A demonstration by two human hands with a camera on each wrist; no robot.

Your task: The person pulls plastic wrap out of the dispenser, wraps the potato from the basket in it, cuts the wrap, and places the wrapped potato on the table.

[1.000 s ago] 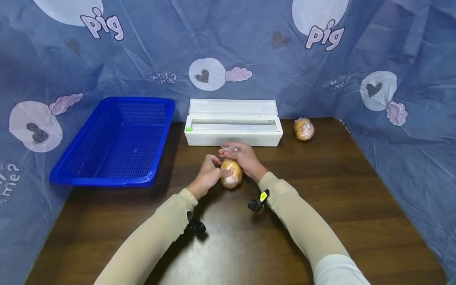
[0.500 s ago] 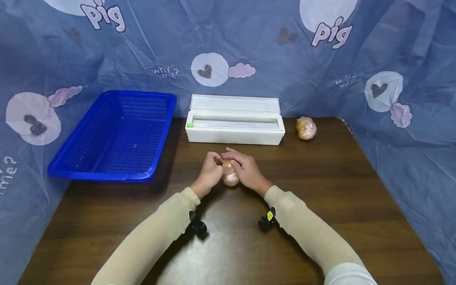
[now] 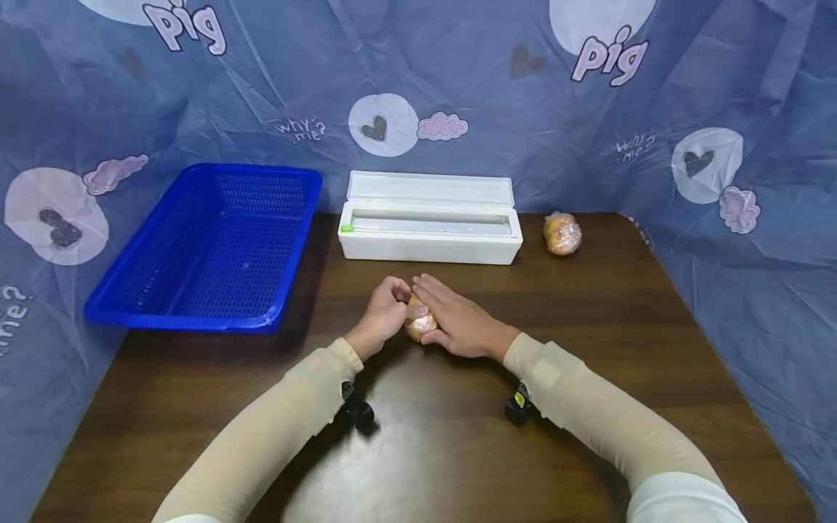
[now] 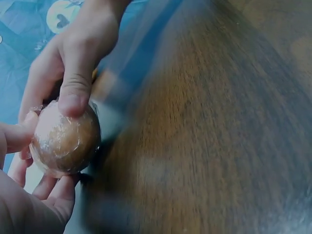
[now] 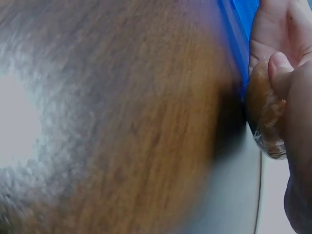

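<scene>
Between the two hands is a round yellow-brown thing wrapped in clear cling film (image 3: 421, 329), near the middle of the table. My left hand (image 3: 381, 317) grips it from the left, with the thumb across its upper side. From the right my right hand (image 3: 463, 325) holds it, its fingers laid over the far side and its thumb on the near side. In the left wrist view the wrapped round thing (image 4: 68, 144) shows shiny, wrinkled film, with thumbs and fingers around it. The right wrist view shows only part of the wrapped round thing (image 5: 258, 100).
Behind the hands stands a white cling film dispenser box (image 3: 428, 249) with its lid raised. A blue plastic basket (image 3: 189, 322) sits at the left. Another film-wrapped round thing (image 3: 562, 234) lies right of the box. Patterned cloth (image 3: 497, 102) hangs around the wooden table (image 3: 575, 436).
My right hand has moved from the loose film at the top down onto the right side of the wrapped thing. The left hand keeps its hold. The head view has shifted slightly.
</scene>
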